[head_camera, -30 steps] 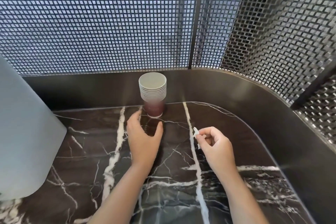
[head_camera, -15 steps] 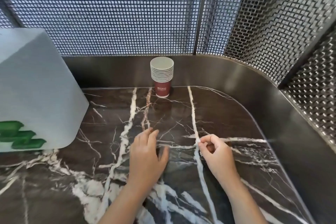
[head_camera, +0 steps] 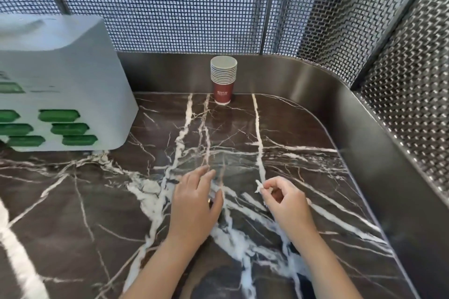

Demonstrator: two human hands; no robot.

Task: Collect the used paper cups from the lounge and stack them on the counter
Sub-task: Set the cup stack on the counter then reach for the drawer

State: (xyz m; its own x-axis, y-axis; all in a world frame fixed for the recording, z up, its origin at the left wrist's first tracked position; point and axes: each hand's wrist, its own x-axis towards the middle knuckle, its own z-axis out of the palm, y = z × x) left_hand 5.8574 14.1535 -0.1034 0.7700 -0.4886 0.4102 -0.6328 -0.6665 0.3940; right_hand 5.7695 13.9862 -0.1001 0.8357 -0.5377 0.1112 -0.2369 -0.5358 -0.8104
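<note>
A stack of several red paper cups [head_camera: 223, 79] with white rims stands upright at the back of the dark marble counter [head_camera: 97, 201], against the metal upstand. My left hand [head_camera: 195, 204] hovers low over the counter well in front of the stack, fingers apart and holding nothing. My right hand [head_camera: 284, 198] is beside it, thumb and fingers pinched on a small white scrap of paper [head_camera: 258, 186].
A white charging station [head_camera: 56, 85] with green slots stands at the left on the counter. A curved metal upstand [head_camera: 364, 114] and mesh screen [head_camera: 182, 7] wall in the back and right sides.
Both hands have drawn back from the cup stack toward me, and the view has pulled away, so the stack looks farther off. The white station has come into fuller view.
</note>
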